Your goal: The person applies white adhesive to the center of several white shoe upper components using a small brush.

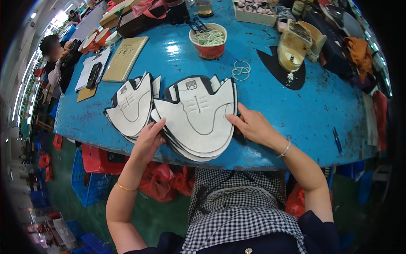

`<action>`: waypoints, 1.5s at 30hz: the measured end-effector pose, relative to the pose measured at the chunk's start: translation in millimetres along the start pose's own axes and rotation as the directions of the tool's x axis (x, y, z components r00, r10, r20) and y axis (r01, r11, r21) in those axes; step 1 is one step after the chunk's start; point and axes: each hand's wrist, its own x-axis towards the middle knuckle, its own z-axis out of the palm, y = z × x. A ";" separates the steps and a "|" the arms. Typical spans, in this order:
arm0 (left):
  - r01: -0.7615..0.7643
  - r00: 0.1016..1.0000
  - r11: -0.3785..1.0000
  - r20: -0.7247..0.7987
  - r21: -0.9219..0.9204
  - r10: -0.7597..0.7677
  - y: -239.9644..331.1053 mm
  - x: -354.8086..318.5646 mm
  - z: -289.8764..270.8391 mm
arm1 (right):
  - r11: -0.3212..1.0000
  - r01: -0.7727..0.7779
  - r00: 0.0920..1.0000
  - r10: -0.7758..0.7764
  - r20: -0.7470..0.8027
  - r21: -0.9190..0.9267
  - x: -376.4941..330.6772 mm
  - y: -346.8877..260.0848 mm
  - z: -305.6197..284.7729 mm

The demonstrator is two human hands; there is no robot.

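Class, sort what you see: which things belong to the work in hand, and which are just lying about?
In the work:
- larger white shoe-upper stack, between left hand and right hand
- smaller matching stack, probably

Lying about, untouched:
- loose rubber bands
- red-sided tub
- orange cloth

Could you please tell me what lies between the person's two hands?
In the head view, a stack of white cut pieces lies between left hand and right hand.

Wht/blk pcs (196, 142), blu tbl (287, 114), b/w chk apron (245, 230)
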 end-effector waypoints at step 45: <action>-0.842 0.045 0.520 0.979 0.145 -0.200 -180.4 -101.4 416.7 | 0.475 0.388 0.508 0.605 -0.613 0.790 -351.6 415.4 -301.1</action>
